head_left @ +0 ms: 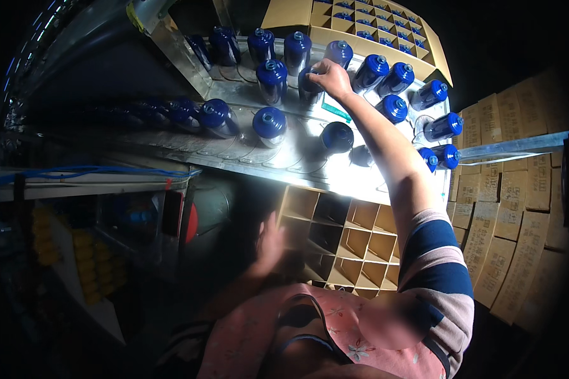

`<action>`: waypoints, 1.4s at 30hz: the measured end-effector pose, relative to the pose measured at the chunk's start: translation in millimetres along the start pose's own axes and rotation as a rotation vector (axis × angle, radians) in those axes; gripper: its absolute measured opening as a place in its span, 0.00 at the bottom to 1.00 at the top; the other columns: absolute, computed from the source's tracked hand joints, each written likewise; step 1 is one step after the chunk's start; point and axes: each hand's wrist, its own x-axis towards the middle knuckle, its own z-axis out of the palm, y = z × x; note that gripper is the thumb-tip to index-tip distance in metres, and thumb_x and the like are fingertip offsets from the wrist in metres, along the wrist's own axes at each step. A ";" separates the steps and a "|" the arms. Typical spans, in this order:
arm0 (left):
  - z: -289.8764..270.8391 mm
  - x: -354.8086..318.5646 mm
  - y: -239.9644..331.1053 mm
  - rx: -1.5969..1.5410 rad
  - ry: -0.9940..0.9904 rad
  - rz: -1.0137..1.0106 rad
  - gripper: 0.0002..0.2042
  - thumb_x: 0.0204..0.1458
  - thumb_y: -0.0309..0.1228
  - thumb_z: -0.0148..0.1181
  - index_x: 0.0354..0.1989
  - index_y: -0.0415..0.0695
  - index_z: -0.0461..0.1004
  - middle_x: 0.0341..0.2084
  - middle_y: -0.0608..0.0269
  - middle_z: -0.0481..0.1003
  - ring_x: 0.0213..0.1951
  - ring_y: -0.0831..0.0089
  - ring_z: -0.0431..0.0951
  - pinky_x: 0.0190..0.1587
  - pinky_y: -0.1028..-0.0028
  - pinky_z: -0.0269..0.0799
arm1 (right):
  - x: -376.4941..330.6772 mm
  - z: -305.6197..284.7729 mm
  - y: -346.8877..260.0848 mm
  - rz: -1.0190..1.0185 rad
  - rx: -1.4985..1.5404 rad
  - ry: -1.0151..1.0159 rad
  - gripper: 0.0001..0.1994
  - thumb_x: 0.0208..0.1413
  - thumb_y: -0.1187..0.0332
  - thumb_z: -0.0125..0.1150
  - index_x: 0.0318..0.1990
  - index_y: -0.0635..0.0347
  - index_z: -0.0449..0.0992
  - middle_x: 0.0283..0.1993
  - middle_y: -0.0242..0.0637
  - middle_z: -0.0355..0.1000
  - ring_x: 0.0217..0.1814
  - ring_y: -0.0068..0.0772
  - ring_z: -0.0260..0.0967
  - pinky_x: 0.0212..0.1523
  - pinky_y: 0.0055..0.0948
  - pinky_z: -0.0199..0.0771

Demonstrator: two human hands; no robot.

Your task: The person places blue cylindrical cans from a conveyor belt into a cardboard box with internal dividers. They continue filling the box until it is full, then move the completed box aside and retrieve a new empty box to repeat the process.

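Observation:
My right hand (327,77) reaches over the metal table, its fingers closed round the neck of a blue-topped glass bottle (310,93). That bottle stands upright among several others of its kind. Just in front of it are another bottle (337,137) and, to the left, one more bottle (270,126). Lower down, my left hand (270,243) is beside the left wall of a carton with cardboard dividers (299,203). Its fingers are stretched out and somewhat blurred, with nothing seen in them. Whether it touches the carton I cannot tell.
At the back stands an open carton (373,44) with blue-topped bottles in its compartments. Flat cardboard boxes (509,208) are stacked at the right, near a metal rail (515,146). A row of bottles (183,114) runs left along the table. Yellow objects (88,252) lie at the lower left.

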 end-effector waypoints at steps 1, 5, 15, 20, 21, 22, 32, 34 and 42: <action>-2.0 0.5 -0.8 -0.014 -0.033 -0.037 0.26 0.60 0.38 0.51 0.66 0.46 0.56 0.51 0.41 0.71 0.53 0.42 0.70 0.52 0.55 0.69 | 2.1 1.5 -2.0 0.005 -0.021 -0.020 0.21 0.43 0.56 0.70 0.40 0.61 0.77 0.40 0.48 0.77 0.45 0.49 0.75 0.48 0.36 0.72; -13.9 4.4 -5.4 -0.018 -0.092 -0.138 0.27 0.58 0.35 0.52 0.67 0.46 0.55 0.53 0.42 0.69 0.54 0.41 0.68 0.53 0.54 0.67 | 9.3 3.2 -15.0 0.007 -0.137 -0.078 0.28 0.46 0.47 0.67 0.49 0.56 0.74 0.44 0.47 0.77 0.50 0.47 0.74 0.50 0.39 0.72; -47.1 16.5 -41.0 -0.034 -0.028 -0.043 0.28 0.56 0.30 0.54 0.65 0.42 0.54 0.51 0.41 0.71 0.54 0.41 0.69 0.61 0.56 0.62 | -21.2 -30.9 -56.0 0.061 0.041 -0.149 0.27 0.51 0.58 0.67 0.57 0.57 0.72 0.29 0.40 0.77 0.29 0.28 0.76 0.36 0.27 0.73; -82.6 20.5 -50.6 -0.018 -0.098 -0.091 0.28 0.58 0.35 0.52 0.66 0.45 0.53 0.54 0.40 0.69 0.56 0.40 0.67 0.59 0.55 0.64 | -30.4 -40.1 -91.3 0.044 0.145 -0.111 0.24 0.53 0.60 0.66 0.57 0.57 0.72 0.27 0.37 0.76 0.28 0.25 0.75 0.35 0.25 0.72; -90.4 19.6 -50.7 -0.043 -0.106 -0.103 0.27 0.59 0.36 0.52 0.66 0.46 0.54 0.54 0.40 0.68 0.57 0.40 0.66 0.57 0.54 0.65 | -33.1 -42.1 -96.8 0.043 0.139 -0.117 0.24 0.53 0.60 0.66 0.57 0.57 0.72 0.28 0.37 0.77 0.29 0.25 0.75 0.36 0.25 0.72; -96.7 20.5 -51.2 -0.058 -0.116 -0.102 0.27 0.59 0.36 0.52 0.66 0.46 0.54 0.54 0.40 0.68 0.56 0.40 0.66 0.57 0.54 0.65 | -33.3 -42.9 -101.6 0.067 0.117 -0.122 0.24 0.52 0.59 0.66 0.57 0.56 0.72 0.28 0.38 0.77 0.29 0.26 0.75 0.37 0.25 0.73; -117.5 42.2 -97.8 -0.048 -0.148 -0.119 0.28 0.59 0.36 0.52 0.67 0.47 0.53 0.54 0.39 0.68 0.57 0.39 0.66 0.55 0.52 0.66 | 20.3 36.1 -116.9 -0.001 -0.035 -0.113 0.29 0.48 0.54 0.69 0.56 0.59 0.73 0.42 0.46 0.72 0.46 0.40 0.72 0.49 0.33 0.71; -117.6 47.3 -107.0 -0.067 -0.156 -0.129 0.28 0.59 0.36 0.52 0.67 0.47 0.52 0.54 0.39 0.68 0.57 0.39 0.66 0.55 0.51 0.66 | 23.1 51.5 -125.2 0.032 0.079 -0.152 0.26 0.50 0.59 0.69 0.55 0.60 0.74 0.47 0.45 0.75 0.49 0.37 0.74 0.52 0.30 0.71; -137.5 59.3 -123.6 -0.100 -0.149 -0.133 0.27 0.58 0.33 0.52 0.66 0.42 0.54 0.57 0.42 0.66 0.58 0.40 0.65 0.59 0.55 0.63 | -38.0 90.6 -186.6 -0.122 0.228 -0.312 0.21 0.52 0.66 0.67 0.54 0.55 0.75 0.41 0.35 0.76 0.41 0.27 0.74 0.44 0.27 0.71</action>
